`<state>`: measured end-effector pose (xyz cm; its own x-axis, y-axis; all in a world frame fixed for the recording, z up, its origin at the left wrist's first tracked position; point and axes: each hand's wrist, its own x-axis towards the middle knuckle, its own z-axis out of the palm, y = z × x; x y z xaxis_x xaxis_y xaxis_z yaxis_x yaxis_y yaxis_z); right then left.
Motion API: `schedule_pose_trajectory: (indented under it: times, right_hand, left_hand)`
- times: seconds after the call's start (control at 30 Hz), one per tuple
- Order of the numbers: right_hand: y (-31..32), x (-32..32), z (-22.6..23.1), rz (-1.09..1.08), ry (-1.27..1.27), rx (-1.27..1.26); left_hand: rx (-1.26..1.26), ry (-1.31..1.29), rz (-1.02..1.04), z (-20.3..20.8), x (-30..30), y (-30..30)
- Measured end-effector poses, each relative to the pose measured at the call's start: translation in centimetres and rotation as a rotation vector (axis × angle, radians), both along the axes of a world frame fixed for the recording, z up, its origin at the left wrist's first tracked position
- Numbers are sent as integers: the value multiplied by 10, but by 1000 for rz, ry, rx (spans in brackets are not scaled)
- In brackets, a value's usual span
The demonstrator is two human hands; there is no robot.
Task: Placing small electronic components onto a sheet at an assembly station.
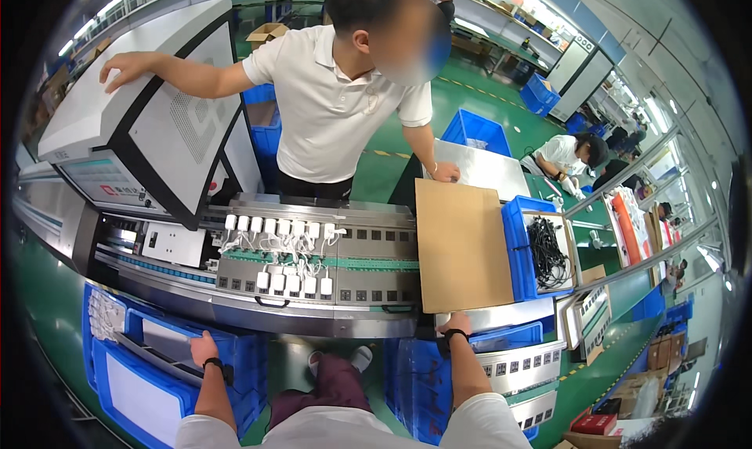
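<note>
My left hand [204, 349] is over the blue crates [235, 355] at the lower left, its fingers curled; what lies under them is hidden. Against the near edge of a brown cardboard sheet [462, 245], my right hand [454, 324] has its fingers bent round the edge. The sheet lies on a metal surface, right of a steel conveyor bench [376, 312]. White plug-in adapters [294, 228] with tangled white cables sit in two rows along that bench, on its left part. Several dark sockets on its right part hold nothing.
Across the bench stands a person in a white shirt [325, 112], one hand on a large white machine [137, 96], the other beside the sheet. A blue crate [517, 249] of black cables [548, 249] stands at right. Another person [564, 155] works farther back. More blue crates flank my legs.
</note>
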<state>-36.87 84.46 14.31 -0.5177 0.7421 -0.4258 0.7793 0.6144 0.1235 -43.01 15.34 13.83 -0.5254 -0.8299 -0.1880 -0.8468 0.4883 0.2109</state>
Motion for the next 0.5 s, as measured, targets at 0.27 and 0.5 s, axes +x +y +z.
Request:
schedule_pose_trajectory:
  times: [0.27, 0.5]
  right_hand:
    - [0, 9, -7, -8, 44, 14]
    - [5, 6, -15, -86, 8, -35]
  left_hand:
    - [42, 29, -7, -9, 4, -5]
    - [164, 67, -56, -63, 23, -49]
